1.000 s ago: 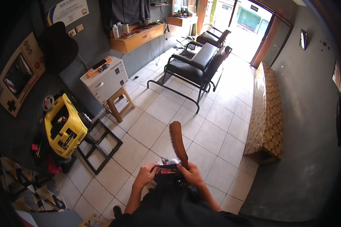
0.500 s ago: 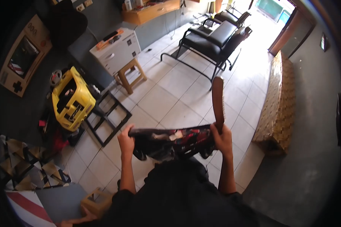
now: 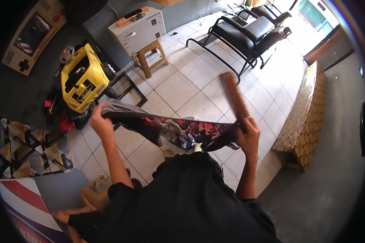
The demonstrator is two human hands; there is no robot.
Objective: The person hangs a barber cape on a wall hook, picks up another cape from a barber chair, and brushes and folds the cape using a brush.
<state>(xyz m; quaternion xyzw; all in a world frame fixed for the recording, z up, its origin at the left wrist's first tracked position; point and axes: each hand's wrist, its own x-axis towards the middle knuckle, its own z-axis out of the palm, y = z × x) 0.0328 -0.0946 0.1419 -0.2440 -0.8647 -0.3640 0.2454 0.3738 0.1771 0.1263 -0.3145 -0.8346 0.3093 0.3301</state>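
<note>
A dark printed cloth (image 3: 176, 130) with red and grey patterns is stretched between my two hands, its upper edge nearly taut and the rest hanging in folds. My left hand (image 3: 101, 123) is closed on its left end, raised a little higher than the other side. My right hand (image 3: 248, 135) grips the right end and also a long wooden brush (image 3: 233, 94). The brush points up and away from me, slightly blurred, with its bristles along the right side. Below the cloth, part of my shoes (image 3: 168, 153) shows.
Black padded chairs (image 3: 235, 34) stand ahead. To the left are a yellow toy car (image 3: 83, 81), a black frame (image 3: 129, 87) and a white drawer box (image 3: 142, 32) on a stool (image 3: 150, 60). A woven bench (image 3: 302, 121) lines the right wall. Another person's arm (image 3: 75, 210) shows lower left.
My left hand has moved left and up, so the cloth is spread wider. My right hand has shifted slightly right, and the brush has tilted left. The view has turned somewhat.
</note>
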